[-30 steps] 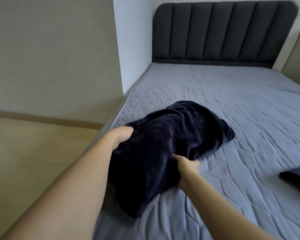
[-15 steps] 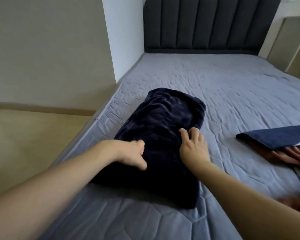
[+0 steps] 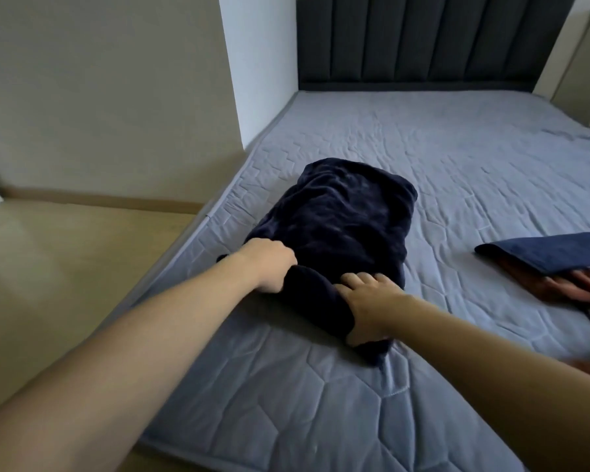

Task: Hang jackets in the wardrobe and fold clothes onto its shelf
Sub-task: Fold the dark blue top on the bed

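This is a bedroom in a home. A wide bed (image 3: 406, 158) with a grey quilted mattress cover fills most of the view, backed by a dark padded headboard (image 3: 419, 39) with vertical channels. Plain pale walls (image 3: 99, 90) meet a light wooden floor (image 3: 65, 260) beside the bed, and folded clothes (image 3: 341, 226) lie on the mattress.

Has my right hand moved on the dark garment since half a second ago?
Yes. The right hand slid from the dark garment's middle to its near end, away from the headboard.
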The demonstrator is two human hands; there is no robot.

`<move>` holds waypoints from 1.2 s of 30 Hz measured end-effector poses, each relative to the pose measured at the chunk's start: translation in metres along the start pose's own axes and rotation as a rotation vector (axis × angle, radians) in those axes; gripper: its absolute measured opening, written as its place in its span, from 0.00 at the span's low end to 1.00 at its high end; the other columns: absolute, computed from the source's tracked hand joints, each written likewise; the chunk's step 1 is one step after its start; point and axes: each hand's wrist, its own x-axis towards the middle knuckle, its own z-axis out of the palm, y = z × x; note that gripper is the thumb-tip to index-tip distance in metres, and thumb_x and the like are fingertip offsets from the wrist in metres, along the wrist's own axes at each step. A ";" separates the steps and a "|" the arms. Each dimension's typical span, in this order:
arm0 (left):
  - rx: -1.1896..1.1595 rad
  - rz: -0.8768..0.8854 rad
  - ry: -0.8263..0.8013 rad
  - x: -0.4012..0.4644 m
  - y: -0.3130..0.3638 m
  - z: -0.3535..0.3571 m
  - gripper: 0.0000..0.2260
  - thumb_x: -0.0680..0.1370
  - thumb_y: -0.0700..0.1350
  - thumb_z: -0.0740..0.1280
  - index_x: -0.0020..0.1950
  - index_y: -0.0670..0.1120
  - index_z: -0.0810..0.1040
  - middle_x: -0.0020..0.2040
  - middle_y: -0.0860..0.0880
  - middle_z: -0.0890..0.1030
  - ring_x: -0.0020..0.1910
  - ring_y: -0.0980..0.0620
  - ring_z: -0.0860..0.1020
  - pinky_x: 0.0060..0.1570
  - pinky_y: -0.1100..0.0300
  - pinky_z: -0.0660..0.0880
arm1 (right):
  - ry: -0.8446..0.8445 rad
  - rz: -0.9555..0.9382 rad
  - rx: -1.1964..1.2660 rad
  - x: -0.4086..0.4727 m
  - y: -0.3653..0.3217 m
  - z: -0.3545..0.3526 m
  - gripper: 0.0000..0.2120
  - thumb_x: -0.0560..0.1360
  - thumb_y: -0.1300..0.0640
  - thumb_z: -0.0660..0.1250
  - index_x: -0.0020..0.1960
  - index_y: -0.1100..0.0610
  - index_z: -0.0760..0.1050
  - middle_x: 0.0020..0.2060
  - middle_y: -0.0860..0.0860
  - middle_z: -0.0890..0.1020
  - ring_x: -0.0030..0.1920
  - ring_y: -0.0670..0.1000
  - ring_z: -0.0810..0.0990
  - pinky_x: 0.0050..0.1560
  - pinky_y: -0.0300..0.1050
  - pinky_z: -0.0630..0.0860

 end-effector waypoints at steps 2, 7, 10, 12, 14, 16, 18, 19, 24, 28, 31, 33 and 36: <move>-0.130 -0.054 -0.190 0.008 -0.001 -0.026 0.01 0.70 0.41 0.62 0.39 0.46 0.73 0.37 0.49 0.76 0.34 0.47 0.75 0.30 0.58 0.68 | -0.048 0.058 -0.019 0.006 0.001 -0.029 0.22 0.67 0.46 0.68 0.59 0.51 0.72 0.59 0.53 0.74 0.55 0.55 0.74 0.53 0.48 0.71; -0.324 -0.079 -0.827 0.017 0.004 -0.032 0.12 0.66 0.34 0.67 0.48 0.36 0.82 0.46 0.38 0.80 0.43 0.42 0.77 0.44 0.55 0.73 | -0.645 0.161 0.185 0.005 0.031 -0.083 0.03 0.69 0.61 0.67 0.36 0.59 0.77 0.29 0.54 0.79 0.27 0.52 0.77 0.29 0.38 0.75; -0.425 -0.137 -0.888 0.021 0.003 -0.032 0.18 0.68 0.34 0.67 0.56 0.33 0.80 0.52 0.36 0.80 0.47 0.41 0.77 0.48 0.52 0.73 | -0.691 0.248 0.315 0.005 0.044 -0.084 0.03 0.68 0.64 0.66 0.40 0.64 0.78 0.29 0.57 0.81 0.27 0.54 0.80 0.27 0.39 0.76; -0.375 -0.178 -0.781 0.031 -0.006 -0.049 0.18 0.65 0.40 0.69 0.54 0.35 0.82 0.52 0.37 0.82 0.43 0.42 0.79 0.43 0.55 0.74 | -0.600 0.259 0.318 0.018 0.053 -0.084 0.12 0.67 0.62 0.67 0.49 0.65 0.78 0.40 0.59 0.83 0.35 0.57 0.82 0.31 0.41 0.78; -0.279 -0.222 -0.646 0.041 -0.018 -0.072 0.18 0.64 0.43 0.70 0.51 0.38 0.83 0.51 0.40 0.84 0.39 0.43 0.80 0.37 0.58 0.75 | -0.466 0.279 0.363 0.036 0.070 -0.090 0.20 0.63 0.60 0.67 0.54 0.63 0.78 0.47 0.61 0.83 0.42 0.60 0.84 0.40 0.47 0.81; -0.160 -0.257 -0.474 0.051 -0.030 -0.094 0.15 0.65 0.45 0.69 0.50 0.42 0.81 0.47 0.44 0.83 0.38 0.45 0.81 0.34 0.60 0.75 | -0.267 0.282 0.388 0.049 0.089 -0.107 0.20 0.61 0.56 0.67 0.53 0.57 0.76 0.47 0.58 0.82 0.42 0.61 0.84 0.45 0.52 0.81; -0.072 -0.288 -0.269 0.066 -0.040 -0.113 0.10 0.67 0.44 0.68 0.47 0.44 0.77 0.45 0.47 0.80 0.39 0.48 0.79 0.36 0.59 0.75 | -0.061 0.277 0.319 0.061 0.109 -0.127 0.16 0.62 0.54 0.64 0.50 0.54 0.72 0.46 0.54 0.80 0.43 0.58 0.82 0.48 0.53 0.80; -0.031 -0.300 -0.164 0.075 -0.043 -0.121 0.08 0.69 0.44 0.66 0.47 0.45 0.74 0.45 0.48 0.77 0.39 0.49 0.77 0.38 0.58 0.74 | 0.035 0.280 0.282 0.066 0.117 -0.136 0.13 0.65 0.54 0.63 0.49 0.53 0.71 0.47 0.53 0.79 0.43 0.56 0.80 0.48 0.51 0.79; 0.171 -0.355 0.150 0.146 -0.058 -0.132 0.13 0.72 0.42 0.62 0.56 0.48 0.74 0.40 0.50 0.76 0.41 0.48 0.74 0.64 0.44 0.60 | 0.274 0.412 0.041 0.107 0.143 -0.147 0.13 0.74 0.58 0.60 0.59 0.56 0.70 0.54 0.52 0.78 0.49 0.56 0.78 0.42 0.46 0.69; 0.110 -0.257 0.269 0.215 -0.067 -0.085 0.23 0.74 0.46 0.60 0.69 0.47 0.65 0.58 0.45 0.78 0.64 0.43 0.70 0.71 0.37 0.44 | 0.225 0.509 -0.027 0.166 0.156 -0.119 0.18 0.76 0.57 0.60 0.65 0.56 0.68 0.62 0.53 0.75 0.62 0.56 0.75 0.57 0.49 0.69; -0.251 -0.140 0.257 0.260 -0.073 -0.023 0.16 0.78 0.46 0.53 0.62 0.49 0.74 0.62 0.47 0.75 0.66 0.44 0.69 0.68 0.45 0.59 | 0.247 0.489 0.078 0.210 0.165 -0.068 0.16 0.76 0.57 0.58 0.63 0.57 0.68 0.61 0.54 0.76 0.61 0.57 0.75 0.56 0.49 0.67; -0.471 -0.168 0.309 0.282 -0.075 0.017 0.17 0.81 0.50 0.51 0.49 0.45 0.77 0.54 0.47 0.76 0.60 0.44 0.71 0.55 0.50 0.68 | 0.300 0.489 0.206 0.232 0.174 -0.029 0.12 0.76 0.56 0.55 0.56 0.55 0.73 0.56 0.54 0.79 0.56 0.57 0.78 0.50 0.48 0.67; -0.527 -0.270 0.396 0.318 -0.079 0.041 0.23 0.82 0.54 0.50 0.44 0.41 0.79 0.51 0.39 0.80 0.54 0.40 0.75 0.48 0.52 0.68 | 0.381 0.496 0.321 0.257 0.194 0.008 0.09 0.78 0.55 0.52 0.47 0.52 0.72 0.49 0.55 0.80 0.47 0.58 0.78 0.40 0.46 0.70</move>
